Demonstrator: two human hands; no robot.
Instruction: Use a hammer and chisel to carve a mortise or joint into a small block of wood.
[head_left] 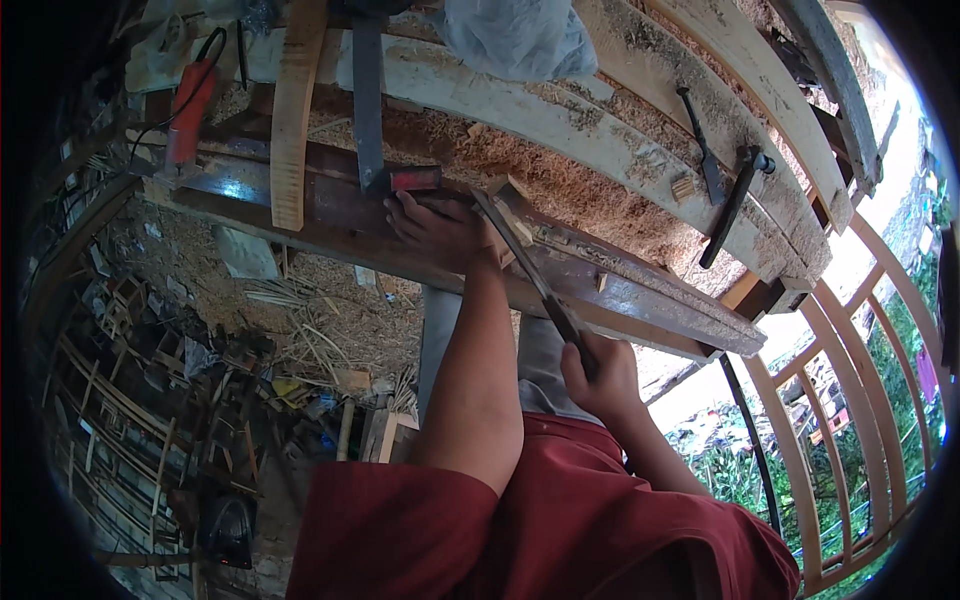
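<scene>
My right hand (605, 375) is closed around the dark handle of a long, narrow bladed tool (525, 255). Seen nearly edge-on, the blade could be a saw or a large knife; I cannot tell which. Its far end reaches a small pale wood piece (515, 215) on a dark, glossy wooden beam (335, 205). Beside that piece my left hand (440, 222) lies on the beam, fingers pointing left and somewhat apart. A red and black block (415, 179) sits just beyond those fingers, at the lower end of a flat grey metal strip (367, 105).
A red power tool (187, 115) with a black cord lies at the left. On the dusty planks to the right rest a chisel (704, 150) and a hammer (735, 205). A plastic bag (515, 35) is at the back. A wooden railing (850, 400) stands far right.
</scene>
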